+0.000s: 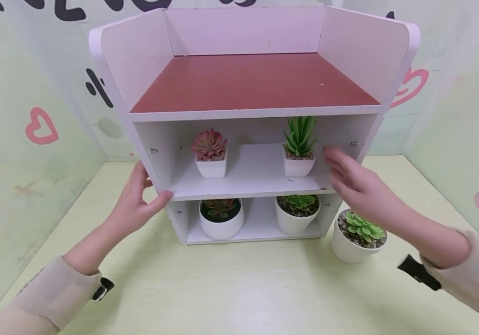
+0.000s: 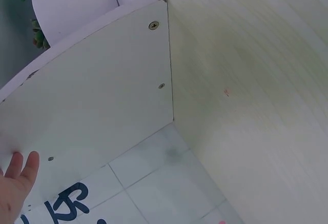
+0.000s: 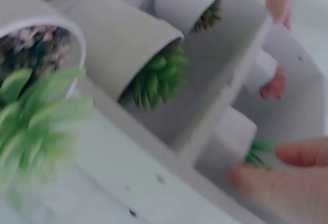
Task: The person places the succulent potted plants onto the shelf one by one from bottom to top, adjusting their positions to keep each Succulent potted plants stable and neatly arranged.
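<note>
My left hand grips the left side of a small white shelf, its thumb on the front edge and fingers along the outer panel. Inside the upper compartment, my right hand is beside a spiky green potted plant, thumb and fingers apart; blur hides whether it touches the pot. A pink succulent in a square white pot stands to the left on the same board. Below are a dark reddish succulent and a green succulent, each in a round white pot.
Another green succulent in a round white pot stands on the pale wooden table, by the shelf's lower right corner and under my right forearm. The shelf top has a red surface and raised white sides. Patterned walls rise left, right and behind.
</note>
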A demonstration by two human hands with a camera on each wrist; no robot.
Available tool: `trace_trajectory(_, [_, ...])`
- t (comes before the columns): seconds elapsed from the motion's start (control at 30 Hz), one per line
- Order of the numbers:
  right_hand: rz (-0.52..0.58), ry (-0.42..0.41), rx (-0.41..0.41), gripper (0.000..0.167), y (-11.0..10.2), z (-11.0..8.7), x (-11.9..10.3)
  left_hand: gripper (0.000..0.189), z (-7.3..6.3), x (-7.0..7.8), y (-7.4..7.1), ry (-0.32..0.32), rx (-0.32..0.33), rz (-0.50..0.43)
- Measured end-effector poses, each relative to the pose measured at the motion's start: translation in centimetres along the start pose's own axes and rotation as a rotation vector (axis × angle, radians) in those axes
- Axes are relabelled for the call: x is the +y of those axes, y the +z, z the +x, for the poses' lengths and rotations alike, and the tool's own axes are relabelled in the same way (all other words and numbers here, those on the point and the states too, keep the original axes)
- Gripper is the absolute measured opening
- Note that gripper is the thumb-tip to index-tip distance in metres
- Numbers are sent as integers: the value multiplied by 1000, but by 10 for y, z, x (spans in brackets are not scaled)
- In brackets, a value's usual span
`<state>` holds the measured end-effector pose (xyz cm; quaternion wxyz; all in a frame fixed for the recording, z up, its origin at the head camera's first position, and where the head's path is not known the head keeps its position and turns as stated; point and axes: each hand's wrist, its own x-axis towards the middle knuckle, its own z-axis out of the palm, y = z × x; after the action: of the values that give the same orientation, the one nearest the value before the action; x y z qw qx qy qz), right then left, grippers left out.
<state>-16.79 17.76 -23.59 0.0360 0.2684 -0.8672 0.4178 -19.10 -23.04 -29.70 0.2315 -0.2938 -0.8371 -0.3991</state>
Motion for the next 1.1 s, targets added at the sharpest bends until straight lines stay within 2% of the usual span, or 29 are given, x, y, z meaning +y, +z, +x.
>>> trace_trajectory(0.13, [-109, -235, 23, 52, -11, -23, 6, 78, 0, 1, 1, -6, 5, -10])
trace_trajectory(0.2, [-170, -302, 41, 53, -18, -33, 10, 78, 0, 0, 2, -7, 10, -18])
trace_trajectory(0.27, [-235, -318, 61, 53, -25, -42, 16, 78, 0, 0, 2, -8, 14, -29])
trace_trajectory(0.43, [-325, -286, 136, 54, -41, -61, 43, 76, -1, 0, 4, -13, 19, -51])
trace_trajectory(0.53, [-345, -225, 152, 57, -49, -72, 63, 75, -2, 0, 5, -19, 21, -59])
trace_trajectory(0.67, [-300, -127, 120, 61, -57, -82, 85, 75, -2, 0, 5, -27, 34, -78])
trace_trajectory(0.77, [-253, -84, 94, 65, -57, -88, 98, 73, -2, 1, 6, -33, 39, -100])
trace_trajectory(0.93, [-236, 6, 41, 77, -48, -99, 117, 72, -2, 2, 7, -55, 39, -116])
trace_trajectory(1.1, [-250, 122, -49, 86, -33, -104, 128, 71, -3, 2, 8, -72, 44, -119])
